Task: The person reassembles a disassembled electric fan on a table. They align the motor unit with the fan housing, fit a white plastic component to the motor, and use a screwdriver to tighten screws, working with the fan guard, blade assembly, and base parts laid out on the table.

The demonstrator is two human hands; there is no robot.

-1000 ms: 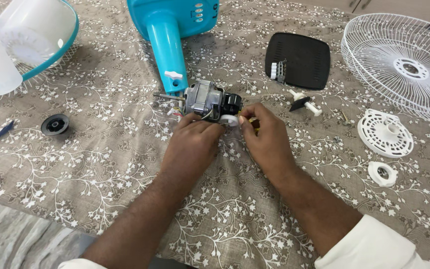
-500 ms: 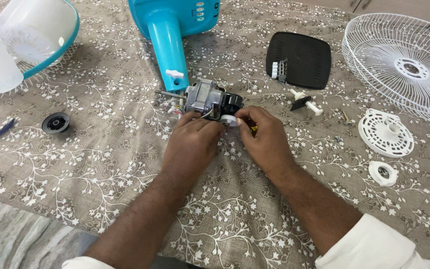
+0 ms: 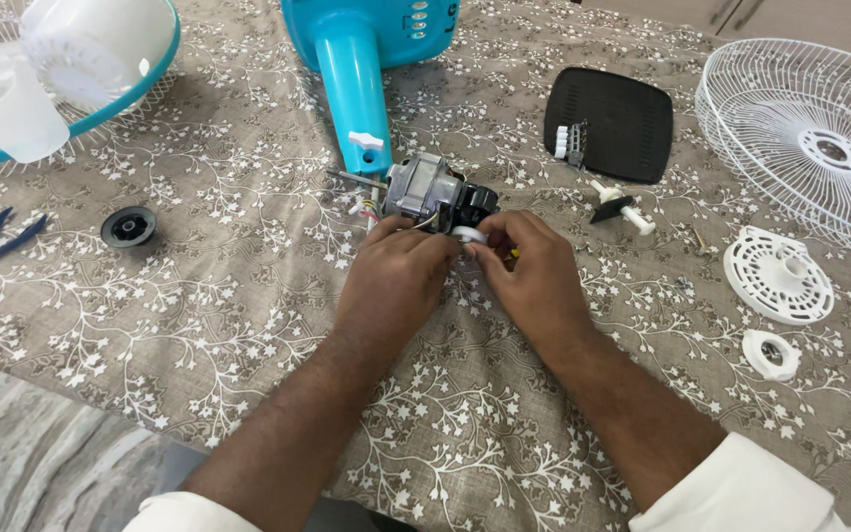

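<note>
Fan motor [image 3: 433, 192]: metal body with a black rear part, lying on the patterned tablecloth [image 3: 248, 296] just beyond your fingertips, at the foot of the blue fan stand [image 3: 355, 79]. Your left hand [image 3: 396, 276] is curled, its fingers against the near side of the motor. Your right hand [image 3: 534, 271] sits just beside it, fingers pinched on a small white ring [image 3: 469, 234] held against the motor's black end; a bit of yellow shows under that hand, too hidden to identify. Beyond your right hand: a black cover plate [image 3: 622, 123] and a small black-and-white knob piece [image 3: 620, 207]. Well to the right of your right hand: white wire grille [image 3: 810, 138], white slotted disc [image 3: 778, 276], small white collar [image 3: 771, 355]. Well to the left of your left hand: black round cap [image 3: 129, 227], blue-handled pliers [image 3: 2, 241], and the blade and grille assembly [image 3: 71, 69] at the far corner. Change from half a second earlier: both hands hold the same posture at the motor; motor and loose parts lie where they were.
</note>
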